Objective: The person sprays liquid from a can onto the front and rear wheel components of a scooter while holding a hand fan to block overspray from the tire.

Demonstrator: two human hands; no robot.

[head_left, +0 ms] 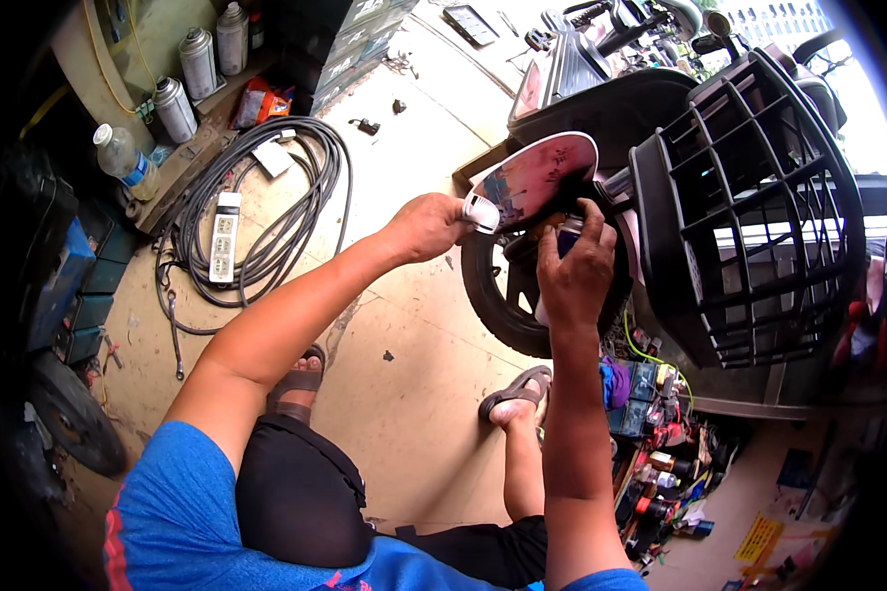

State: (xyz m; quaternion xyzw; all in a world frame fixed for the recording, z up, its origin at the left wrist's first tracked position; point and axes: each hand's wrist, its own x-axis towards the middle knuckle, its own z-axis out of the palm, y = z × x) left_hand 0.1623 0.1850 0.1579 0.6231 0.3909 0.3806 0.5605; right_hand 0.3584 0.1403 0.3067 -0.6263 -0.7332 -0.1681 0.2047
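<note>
My left hand grips the front tip of a scooter's pink front fender, right at its white end piece. Below the fender my right hand is closed around a small can or bottle with a dark top, held against the fork area just above the black front tyre. A black plastic basket hangs on the scooter's front, to the right of both hands. My sandalled feet rest on the concrete floor beneath.
A coiled grey cable with a white power strip lies on the floor at left. Spray cans and a water bottle stand along the left wall. Bottles, cans and small tools crowd a tray at lower right. A loose tyre lies at far left.
</note>
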